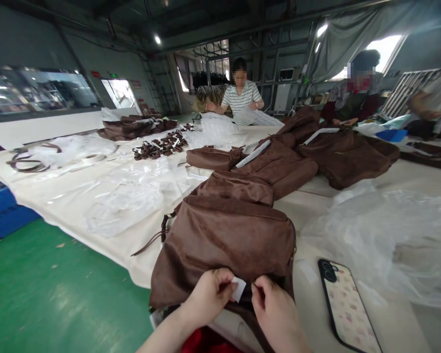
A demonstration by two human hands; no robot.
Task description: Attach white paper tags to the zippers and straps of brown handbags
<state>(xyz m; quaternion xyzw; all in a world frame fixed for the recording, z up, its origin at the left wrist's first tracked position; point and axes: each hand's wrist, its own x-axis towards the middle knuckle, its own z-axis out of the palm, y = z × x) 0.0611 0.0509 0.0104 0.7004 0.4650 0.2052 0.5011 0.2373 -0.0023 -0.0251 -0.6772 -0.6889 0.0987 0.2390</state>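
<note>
A brown suede-like bag (224, 240) lies at the near edge of the white-covered table (77, 196). My left hand (208, 296) pinches a small white tag (238, 288) at the bag's near edge. Right beside it, my right hand (274, 309) grips the bag's edge, seemingly at a zipper or strap end. More brown bags (279, 166) are lined up behind it toward the far side.
A phone (347, 306) in a patterned case lies to the right. Clear plastic bags (389, 235) are heaped at right and mid-left (125, 201). Small brown straps (161, 145) lie farther back. People work at the far end (242, 98). Green floor (40, 294) and a blue crate (2, 211) are at left.
</note>
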